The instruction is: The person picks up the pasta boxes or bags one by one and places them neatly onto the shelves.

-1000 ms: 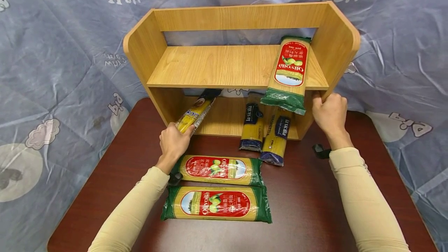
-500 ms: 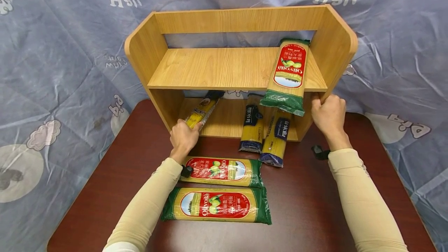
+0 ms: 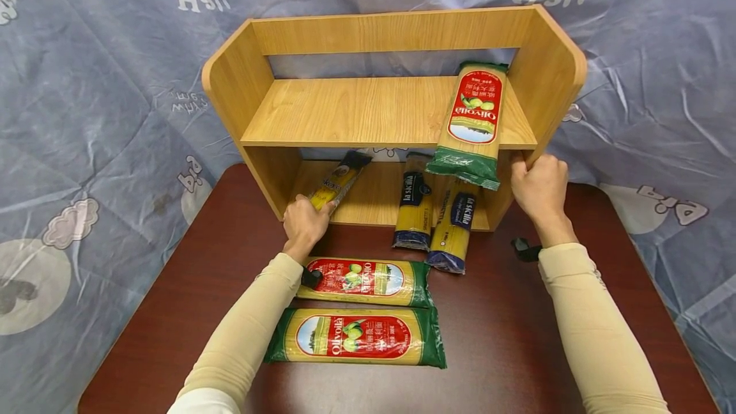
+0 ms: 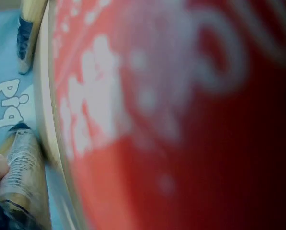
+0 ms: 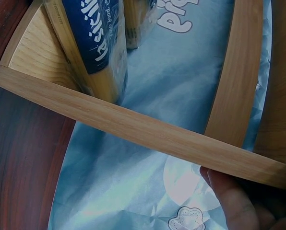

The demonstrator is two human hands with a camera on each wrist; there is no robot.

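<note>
Head view, left hand: fingers and thumb clamped on the near end of a yellow noodle packet.
Yellow noodle packet: slanted in the lower left of the wooden shelf, dark end toward the back.
Head view, right hand: clamped on the front edge of the shelf's right side, just below the upper board.
Upper board: a red-labelled packet at the right, its green near end jutting past the front edge.
Lower right of the shelf: two blue-labelled packets beside each other, near ends sticking out past the front.
Tabletop: two green-ended packets lying flat, crosswise before the shelf; the left wrist passes above the left end of the farther one.
Backdrop: a wrinkled blue-grey cloth with cartoon prints and lettering.
Left wrist view: a blurred red surface fills most of it; at the left edge, the thumb presses the printed back of the yellow noodle packet.
Right wrist view: fingers at the lower right against the shelf's wooden edge; blue-labelled packet at the upper left, inside.
</note>
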